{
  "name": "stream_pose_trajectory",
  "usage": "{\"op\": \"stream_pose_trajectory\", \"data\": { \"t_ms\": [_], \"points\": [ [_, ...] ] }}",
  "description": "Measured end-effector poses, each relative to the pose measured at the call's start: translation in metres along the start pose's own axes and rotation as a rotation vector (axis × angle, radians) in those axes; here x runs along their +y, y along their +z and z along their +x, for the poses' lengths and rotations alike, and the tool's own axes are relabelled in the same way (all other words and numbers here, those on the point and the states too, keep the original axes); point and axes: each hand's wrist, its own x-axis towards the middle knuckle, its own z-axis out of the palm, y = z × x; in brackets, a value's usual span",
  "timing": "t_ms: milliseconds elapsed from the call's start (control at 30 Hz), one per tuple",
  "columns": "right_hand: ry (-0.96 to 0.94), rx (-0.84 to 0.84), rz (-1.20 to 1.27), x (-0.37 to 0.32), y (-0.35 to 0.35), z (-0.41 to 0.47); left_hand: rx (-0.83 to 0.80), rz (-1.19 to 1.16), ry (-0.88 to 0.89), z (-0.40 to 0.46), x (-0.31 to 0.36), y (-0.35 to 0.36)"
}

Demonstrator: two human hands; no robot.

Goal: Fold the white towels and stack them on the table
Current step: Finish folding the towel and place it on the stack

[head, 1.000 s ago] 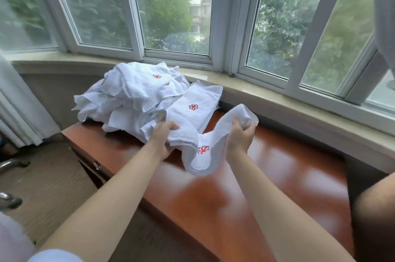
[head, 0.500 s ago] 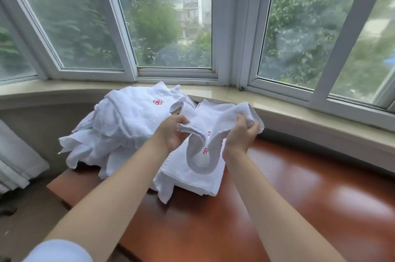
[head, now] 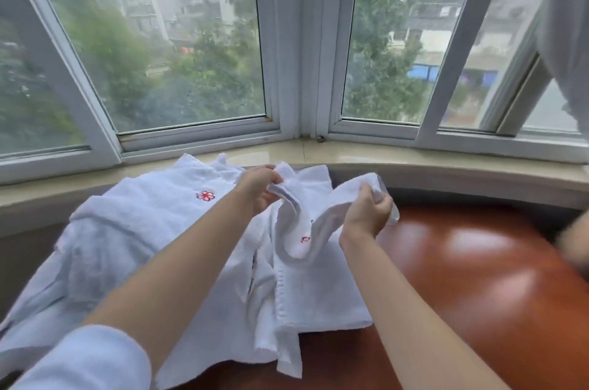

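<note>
Towel [head: 302,230], white with red emblem, sags between both hands' pinching grip.

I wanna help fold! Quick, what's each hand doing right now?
Left hand: pinching one end of the white towel.
Right hand: gripping the towel's other end.

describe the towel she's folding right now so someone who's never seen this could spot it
Start at the red-brown table under the windows. White towels lie heaped on its left. The one you want is the small towel sagging between the left hand and right hand, the only one lifted.
</note>
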Motion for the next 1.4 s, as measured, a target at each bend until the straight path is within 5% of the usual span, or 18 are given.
{"op": "stream_pose_trajectory", "data": {
  "t_ms": [400, 667, 800, 1100, 1400],
  "points": [
    [0.039, 0.078, -0.013, 0.034, 0.028, -0.005, 0.061, 0.246, 0.131, 0.037, -0.007, -0.031],
    [-0.003, 0.196, 0.018, 0.050, 0.040, -0.049, -0.202, 0.432, 0.076, 0.032, -0.003, -0.071],
    [-0.074, 0.397, 0.078, 0.043, 0.044, -0.088, -0.333, 0.536, 0.105, 0.030, 0.013, -0.095],
    [-0.142, 0.572, 0.021, 0.052, 0.048, -0.153, -0.507, 0.531, 0.110, 0.035, 0.037, -0.113],
    [-0.238, 0.491, 0.058, 0.016, 0.073, -0.115, -0.382, 0.644, 0.471, 0.084, 0.066, -0.051]
  ]
}}
